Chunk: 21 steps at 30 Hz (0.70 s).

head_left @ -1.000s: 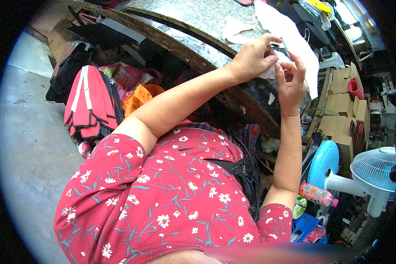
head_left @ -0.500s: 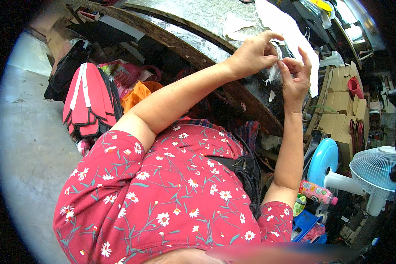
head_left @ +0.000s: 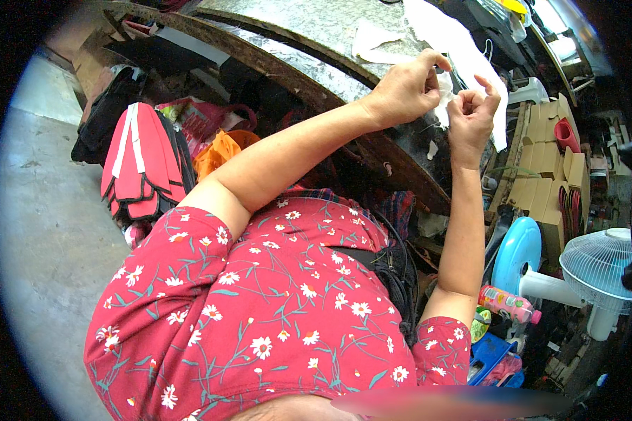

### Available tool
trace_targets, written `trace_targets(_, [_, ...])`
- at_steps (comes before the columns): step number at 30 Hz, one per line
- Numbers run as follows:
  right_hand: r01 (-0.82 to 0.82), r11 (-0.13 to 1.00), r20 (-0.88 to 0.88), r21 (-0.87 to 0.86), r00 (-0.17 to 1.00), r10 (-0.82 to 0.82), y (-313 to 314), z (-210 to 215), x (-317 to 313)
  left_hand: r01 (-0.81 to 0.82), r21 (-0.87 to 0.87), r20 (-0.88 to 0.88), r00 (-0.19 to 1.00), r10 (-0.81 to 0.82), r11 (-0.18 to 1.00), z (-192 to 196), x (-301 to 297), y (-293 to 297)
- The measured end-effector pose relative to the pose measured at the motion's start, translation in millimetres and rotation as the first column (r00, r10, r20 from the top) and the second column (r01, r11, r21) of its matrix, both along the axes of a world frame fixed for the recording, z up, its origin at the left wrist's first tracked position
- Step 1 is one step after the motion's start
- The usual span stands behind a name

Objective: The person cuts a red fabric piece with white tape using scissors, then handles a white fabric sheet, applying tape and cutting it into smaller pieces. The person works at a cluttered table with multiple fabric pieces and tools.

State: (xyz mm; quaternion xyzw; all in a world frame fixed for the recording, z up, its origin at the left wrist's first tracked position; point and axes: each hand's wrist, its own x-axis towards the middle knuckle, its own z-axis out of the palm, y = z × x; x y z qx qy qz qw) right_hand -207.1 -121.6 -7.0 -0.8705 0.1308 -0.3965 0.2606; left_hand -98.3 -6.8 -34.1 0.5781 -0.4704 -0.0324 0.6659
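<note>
Above the edge of a worktable, my two hands are raised close together, a small gap between them. My left hand is closed, its thumb pressed to curled fingers and the index finger hooked. Facing it, my right hand is closed in a pinch as well, index finger bent upward. In the gap shows a ragged white scrap; whether either hand grips it or a thin strand, I cannot make out. Beyond my hands lie a long white sheet of material and a smaller white piece on the table.
On the left hangs a stack of red pieces with black edging, by an orange cloth. To the right are cardboard boxes, a blue-and-white fan, a round blue object and a pink bottle.
My hands have drawn slightly apart, and the fingers of both have curled in more. The stringy white strands earlier between my fingertips now look like a scrap in the gap.
</note>
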Motion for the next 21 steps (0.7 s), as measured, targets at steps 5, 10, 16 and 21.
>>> trace_targets(5, [-0.193,0.948,0.129,0.252,0.978,0.165,-5,-1,-1,-0.017,-0.037,-0.037,0.999,0.016,0.999,0,1,0])
trace_targets(10, [-0.32,0.944,0.168,0.081,0.938,0.304,-11,-4,-4,-0.027,-0.033,-0.019,0.999,0.026,0.999,-2,3,-1])
trace_targets(16, [-0.321,0.909,0.034,0.267,0.945,0.324,-14,-4,-2,-0.004,-0.063,0.012,1.0,0.005,0.998,-2,4,-2])
trace_targets(21, [-0.367,0.894,0.162,0.257,0.929,0.334,-10,-3,-3,-0.102,0.023,0.07,0.993,0.1,0.995,0,3,-3])
